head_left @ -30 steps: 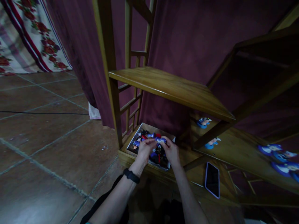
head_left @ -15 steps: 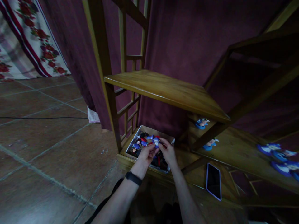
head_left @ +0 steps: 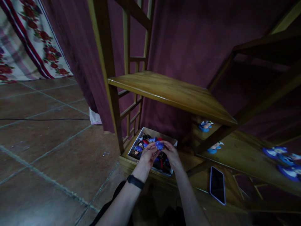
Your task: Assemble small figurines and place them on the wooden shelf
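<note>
Between my two hands is a small blue figurine [head_left: 159,145], its round blue side turned up toward me. My left hand [head_left: 149,153] grips it from the left, a dark band on that wrist. From the right, the fingers of my right hand [head_left: 171,153] close on its other edge. Both hands are over an open cardboard box [head_left: 170,140] on the low shelf. Inside lie several small figurines [head_left: 138,148] in blue, black and red, partly hidden by my hands.
A wooden shelf board [head_left: 169,91] juts out above the box. Blue-based figurines [head_left: 205,126] stand on the shelf at right, with more figurines [head_left: 275,151] farther right. A phone [head_left: 217,185] lies on the low board. A black cable [head_left: 44,119] crosses the tiled floor.
The figurine has been turned in my hands: its white front faced me before, now a round blue side does. The view has shifted slightly.
</note>
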A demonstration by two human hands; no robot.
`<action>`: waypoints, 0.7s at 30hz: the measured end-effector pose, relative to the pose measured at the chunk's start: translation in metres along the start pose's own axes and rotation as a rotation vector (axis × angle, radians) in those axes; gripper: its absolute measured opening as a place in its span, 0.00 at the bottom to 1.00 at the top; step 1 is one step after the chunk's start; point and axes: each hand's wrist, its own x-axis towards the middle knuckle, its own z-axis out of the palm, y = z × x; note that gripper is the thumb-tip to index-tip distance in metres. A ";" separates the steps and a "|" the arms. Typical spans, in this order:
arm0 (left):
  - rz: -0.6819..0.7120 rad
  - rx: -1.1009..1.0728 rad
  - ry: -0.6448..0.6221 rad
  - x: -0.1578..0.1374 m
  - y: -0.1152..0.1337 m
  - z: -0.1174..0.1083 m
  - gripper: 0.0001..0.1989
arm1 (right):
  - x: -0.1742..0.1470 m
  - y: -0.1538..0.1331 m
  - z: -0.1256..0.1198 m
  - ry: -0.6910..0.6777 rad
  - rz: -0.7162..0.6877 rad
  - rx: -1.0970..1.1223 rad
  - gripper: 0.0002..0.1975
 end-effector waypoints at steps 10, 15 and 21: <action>0.241 0.212 -0.157 -0.011 0.014 0.018 0.16 | -0.002 -0.011 -0.003 0.090 -0.111 0.010 0.08; 0.342 0.301 -0.220 -0.012 0.019 0.019 0.12 | -0.005 -0.018 -0.002 0.102 -0.152 0.025 0.07; 0.232 0.243 -0.196 -0.010 0.017 0.017 0.14 | -0.006 -0.018 -0.003 0.125 -0.109 0.019 0.10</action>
